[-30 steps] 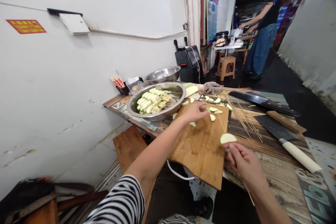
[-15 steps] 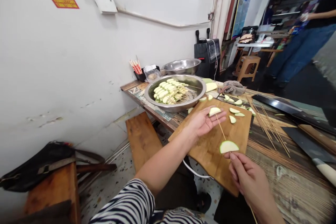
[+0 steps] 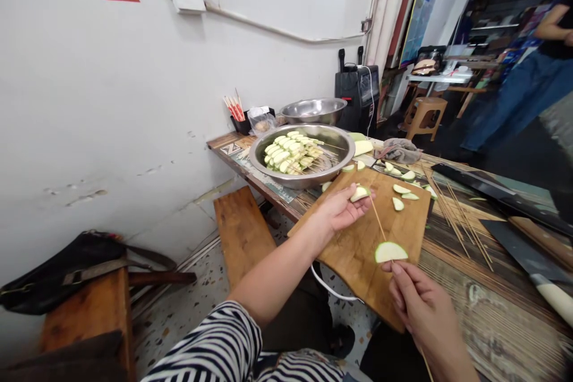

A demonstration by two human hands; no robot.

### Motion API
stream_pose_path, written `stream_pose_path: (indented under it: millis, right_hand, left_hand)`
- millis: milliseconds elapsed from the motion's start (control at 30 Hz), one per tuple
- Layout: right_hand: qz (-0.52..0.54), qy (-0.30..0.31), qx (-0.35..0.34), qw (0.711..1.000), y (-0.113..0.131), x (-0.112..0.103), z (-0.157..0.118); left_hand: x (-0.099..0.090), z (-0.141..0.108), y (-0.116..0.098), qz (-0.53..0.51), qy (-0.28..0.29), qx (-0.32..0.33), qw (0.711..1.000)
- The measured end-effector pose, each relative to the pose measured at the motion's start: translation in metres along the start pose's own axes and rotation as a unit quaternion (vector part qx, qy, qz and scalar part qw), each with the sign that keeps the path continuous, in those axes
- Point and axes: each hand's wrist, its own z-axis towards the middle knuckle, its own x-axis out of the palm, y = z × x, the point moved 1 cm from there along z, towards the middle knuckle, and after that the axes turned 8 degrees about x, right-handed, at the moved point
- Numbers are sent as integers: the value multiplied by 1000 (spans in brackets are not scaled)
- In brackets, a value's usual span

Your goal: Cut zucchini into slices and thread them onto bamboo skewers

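My left hand (image 3: 342, 209) is over the cutting board (image 3: 358, 250), palm up, its fingers curled around a pale green-edged slice (image 3: 359, 193). The tip of a thin wooden skewer (image 3: 378, 218) reaches that slice. A larger half-round slice (image 3: 391, 252) sits on the same skewer, just beyond the fingertips of my right hand (image 3: 414, 292), which pinches the stick. Several loose slices (image 3: 398, 204) lie on the board's far right part. Behind it, a steel basin (image 3: 259, 161) holds a pile of skewered slices (image 3: 290, 152).
Bare skewers (image 3: 470, 221), a long dark knife (image 3: 474, 182) and a cleaver (image 3: 514, 245) lie at right. A second basin (image 3: 313, 110), a skewer cup (image 3: 243, 125) and a cloth (image 3: 398, 150) stand or lie farther back. A person (image 3: 528, 83) is at the upper right.
The fingers of my left hand have curled up around the small slice, which has tilted and shifted slightly left. My right hand has barely moved. The person at the back has shifted.
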Motion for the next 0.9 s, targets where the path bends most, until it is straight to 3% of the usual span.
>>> stream_pose_path:
  millis: [100,200,567,800,900]
  right_hand:
    - [18,-7,-11,1000,0,-2,0]
    - [16,-7,-10,1000,1,-2,0]
    - [-25,2,6,1000,1,-4,1]
    - [-41,22,24,999,2,-1,0]
    - [-43,20,25,999,3,2,-1]
  left_hand:
    - [-1,4,-2,-21,-49,-12,999]
    - [-3,9,-5,-32,-62,-12,997]
    - [7,4,-10,20,39,-85,995]
    - [2,4,-4,24,57,-7,998]
    - [-2,6,-3,24,35,17,999]
